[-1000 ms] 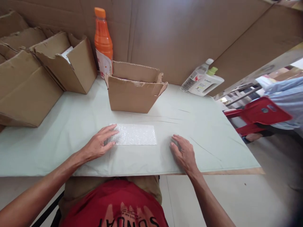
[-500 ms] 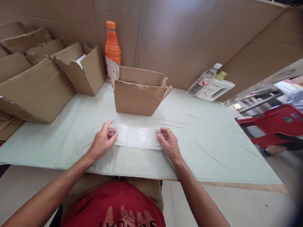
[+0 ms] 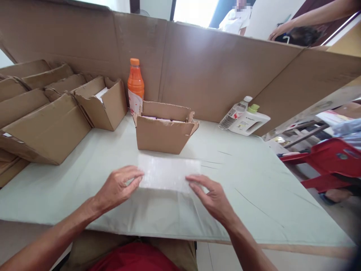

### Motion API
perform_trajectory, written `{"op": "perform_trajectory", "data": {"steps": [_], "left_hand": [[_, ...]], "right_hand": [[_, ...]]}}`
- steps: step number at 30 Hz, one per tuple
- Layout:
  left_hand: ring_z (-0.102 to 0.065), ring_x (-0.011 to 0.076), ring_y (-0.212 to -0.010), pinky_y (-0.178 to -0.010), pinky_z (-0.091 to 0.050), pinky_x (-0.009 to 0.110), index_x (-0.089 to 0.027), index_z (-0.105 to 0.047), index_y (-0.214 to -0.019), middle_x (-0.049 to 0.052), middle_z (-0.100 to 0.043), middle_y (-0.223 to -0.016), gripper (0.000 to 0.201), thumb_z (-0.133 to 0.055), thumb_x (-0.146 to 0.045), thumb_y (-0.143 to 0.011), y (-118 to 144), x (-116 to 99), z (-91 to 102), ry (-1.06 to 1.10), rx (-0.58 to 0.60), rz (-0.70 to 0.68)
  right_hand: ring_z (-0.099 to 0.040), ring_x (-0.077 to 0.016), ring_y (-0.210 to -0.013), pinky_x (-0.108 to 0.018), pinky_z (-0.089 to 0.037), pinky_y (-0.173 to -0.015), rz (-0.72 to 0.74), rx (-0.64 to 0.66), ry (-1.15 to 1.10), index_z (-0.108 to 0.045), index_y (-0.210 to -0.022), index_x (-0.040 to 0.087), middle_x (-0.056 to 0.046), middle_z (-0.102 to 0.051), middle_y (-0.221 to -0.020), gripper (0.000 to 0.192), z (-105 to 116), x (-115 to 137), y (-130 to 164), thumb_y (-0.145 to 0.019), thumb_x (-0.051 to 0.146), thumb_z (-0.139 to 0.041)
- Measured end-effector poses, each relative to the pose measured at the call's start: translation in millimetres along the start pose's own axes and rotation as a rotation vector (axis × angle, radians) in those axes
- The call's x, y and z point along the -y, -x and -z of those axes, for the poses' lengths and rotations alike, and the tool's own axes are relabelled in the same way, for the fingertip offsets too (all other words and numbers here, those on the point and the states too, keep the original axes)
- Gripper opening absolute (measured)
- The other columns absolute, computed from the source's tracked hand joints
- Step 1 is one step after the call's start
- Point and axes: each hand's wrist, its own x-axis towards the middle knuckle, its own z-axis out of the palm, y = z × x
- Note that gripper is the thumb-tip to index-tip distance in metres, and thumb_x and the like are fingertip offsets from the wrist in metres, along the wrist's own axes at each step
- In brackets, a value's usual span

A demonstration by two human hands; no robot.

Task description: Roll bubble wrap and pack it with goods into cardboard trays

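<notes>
cardboard walls ring the counter (image 3: 254, 180). left hand (image 3: 117, 188) and right hand (image 3: 213, 197), fingers loosely spread, press the ends of a bubble wrap sheet (image 3: 169, 174). it looks light, limp and slippery; best pinched at the short edges.

**Soft daylight, blown-out doorway, blurred centre**

Even, diffuse daylight fills the scene. The opening (image 3: 194, 11) above the cardboard partition (image 3: 214, 71) is overexposed to near white. Shadows are faint: a soft one lies under the small open box (image 3: 165, 131) on the pale table cover (image 3: 254, 180). The bubble-wrap sheet (image 3: 169, 174) and both hands smear with motion blur. Wide-angle distortion bends the partition's edges, and the lower right corner darkens into vignette.
</notes>
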Motion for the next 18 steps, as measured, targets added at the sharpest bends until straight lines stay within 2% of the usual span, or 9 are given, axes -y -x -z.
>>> {"op": "perform_trajectory", "data": {"steps": [3,4,6,7,9,10,12,15,18], "left_hand": [[-0.07,0.0257,-0.094,-0.089,-0.057,0.041,-0.026,-0.077,-0.104,0.005,-0.076,-0.099,0.021,-0.064,-0.026,-0.087,-41,-14,27.3,-0.139,-0.308,-0.188],[-0.069,0.0269,-0.098,-0.094,-0.055,0.043,-0.026,-0.076,-0.106,0.005,-0.075,-0.102,0.023,-0.065,-0.027,-0.086,-59,-16,35.2,-0.173,-0.371,-0.219],[-0.065,0.0286,-0.105,-0.099,-0.05,0.047,-0.024,-0.075,-0.107,0.005,-0.073,-0.104,0.025,-0.063,-0.031,-0.086,-97,-14,47.5,-0.214,-0.415,-0.247],[-0.064,0.029,-0.104,-0.099,-0.048,0.047,-0.022,-0.075,-0.103,0.005,-0.072,-0.1,0.024,-0.06,-0.033,-0.088,-115,-11,51.8,-0.229,-0.396,-0.251],[-0.063,0.0285,-0.096,-0.096,-0.046,0.047,-0.02,-0.073,-0.083,0.005,-0.068,-0.083,0.026,-0.055,-0.037,-0.09,-150,0,57.3,-0.26,-0.283,-0.25],[-0.062,0.0275,-0.089,-0.093,-0.045,0.046,-0.019,-0.068,-0.07,0.005,-0.063,-0.071,0.032,-0.054,-0.038,-0.091,-165,7,58.8,-0.275,-0.202,-0.241],[-0.058,0.0249,-0.074,-0.085,-0.044,0.043,-0.02,-0.049,-0.048,0.003,-0.045,-0.053,0.049,-0.05,-0.039,-0.094,-187,20,60.3,-0.317,-0.025,-0.21],[-0.05,0.0225,-0.06,-0.075,-0.041,0.039,-0.023,-0.028,-0.042,0.002,-0.026,-0.045,0.062,-0.044,-0.046,-0.097,-208,35,59.6,-0.407,0.191,-0.178],[-0.046,0.0218,-0.054,-0.072,-0.039,0.039,-0.023,-0.03,-0.043,0.001,-0.024,-0.043,0.062,-0.05,-0.052,-0.094,-218,43,56.8,-0.4,0.284,-0.165]], "right_hand": [[-0.074,-0.0231,-0.102,-0.04,-0.06,-0.091,0.135,-0.227,0.069,-0.073,-0.115,0.029,-0.004,-0.078,-0.113,0.024,28,22,-46,-0.094,0.03,-0.062],[-0.073,-0.0232,-0.103,-0.04,-0.059,-0.091,0.159,-0.282,0.09,-0.073,-0.117,0.028,-0.004,-0.077,-0.116,0.025,36,28,-65,-0.094,0.031,-0.062],[-0.071,-0.0235,-0.103,-0.039,-0.057,-0.089,0.174,-0.318,0.121,-0.072,-0.117,0.025,-0.005,-0.075,-0.119,0.027,48,32,-107,-0.094,0.034,-0.062],[-0.07,-0.0235,-0.102,-0.038,-0.056,-0.087,0.166,-0.3,0.131,-0.072,-0.117,0.024,-0.006,-0.075,-0.12,0.029,52,32,-128,-0.094,0.036,-0.061],[-0.069,-0.0233,-0.099,-0.036,-0.054,-0.084,0.116,-0.184,0.15,-0.073,-0.113,0.02,-0.006,-0.075,-0.114,0.034,55,26,-166,-0.096,0.043,-0.056],[-0.068,-0.023,-0.095,-0.035,-0.053,-0.082,0.071,-0.092,0.167,-0.075,-0.107,0.018,-0.007,-0.076,-0.107,0.038,56,22,-183,-0.097,0.046,-0.052],[-0.067,-0.0213,-0.086,-0.033,-0.05,-0.077,-0.024,0.123,0.216,-0.077,-0.094,0.016,-0.007,-0.075,-0.092,0.051,56,14,-209,-0.099,0.054,-0.043],[-0.065,-0.0175,-0.072,-0.028,-0.047,-0.066,-0.11,0.376,0.323,-0.077,-0.083,0.018,-0.005,-0.072,-0.077,0.061,53,7,-233,-0.099,0.062,-0.038],[-0.058,-0.0148,-0.056,-0.027,-0.043,-0.055,-0.107,0.545,0.438,-0.072,-0.071,0.022,-0.003,-0.066,-0.064,0.056,49,5,-245,-0.098,0.06,-0.041]]}}
